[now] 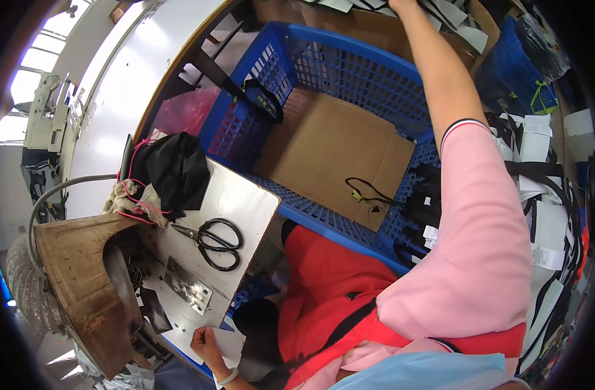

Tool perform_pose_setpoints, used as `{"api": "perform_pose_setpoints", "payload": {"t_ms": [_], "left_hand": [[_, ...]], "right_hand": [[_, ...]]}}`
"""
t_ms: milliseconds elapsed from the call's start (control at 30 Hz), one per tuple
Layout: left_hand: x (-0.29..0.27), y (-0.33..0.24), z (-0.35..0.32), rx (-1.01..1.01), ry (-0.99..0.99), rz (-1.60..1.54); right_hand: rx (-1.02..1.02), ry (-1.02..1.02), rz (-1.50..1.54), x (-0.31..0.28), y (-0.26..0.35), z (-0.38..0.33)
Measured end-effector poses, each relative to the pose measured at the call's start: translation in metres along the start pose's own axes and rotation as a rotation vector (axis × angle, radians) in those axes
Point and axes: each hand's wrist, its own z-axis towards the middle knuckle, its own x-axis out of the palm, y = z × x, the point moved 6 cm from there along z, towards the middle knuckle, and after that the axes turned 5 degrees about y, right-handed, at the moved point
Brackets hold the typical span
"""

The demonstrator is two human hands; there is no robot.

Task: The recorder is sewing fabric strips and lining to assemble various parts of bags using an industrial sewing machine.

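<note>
My left hand (207, 342), low in the view beside the small table's near corner, is closed on a flat white piece (230, 346) with straight edges. My right arm stretches far forward over the blue basket, and my right hand (401, 4) is cut off by the upper edge. It is by a heap of white and black flat pieces (455, 18) in a cardboard box (487, 27); its fingers are hidden. Black-handled scissors (221, 244) lie on the white tabletop (247, 203), apart from my left hand.
A large blue plastic basket (323, 38) with a cardboard sheet (330, 143) and dark strapped items (422, 207) stands ahead. At left are a brown machine housing (83, 273), black cloth (174, 170) and a metal plate (188, 286). White pieces with black straps (546, 227) are piled at right.
</note>
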Motion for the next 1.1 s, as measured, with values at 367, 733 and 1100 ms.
{"api": "perform_pose_setpoints", "payload": {"t_ms": [367,733,1100], "left_hand": [[0.001,-0.003,-0.004,0.053,-0.072,0.031],[0.003,-0.022,-0.018,0.162,-0.117,0.167],[0.197,-0.098,-0.153,0.986,0.393,0.570]], "right_hand": [[0.601,0.079,1.185,0.113,-0.078,-0.032],[-0.359,1.557,-0.035,0.101,0.130,-0.369],[-1.487,1.625,0.755,-0.090,0.406,-0.750]]}}
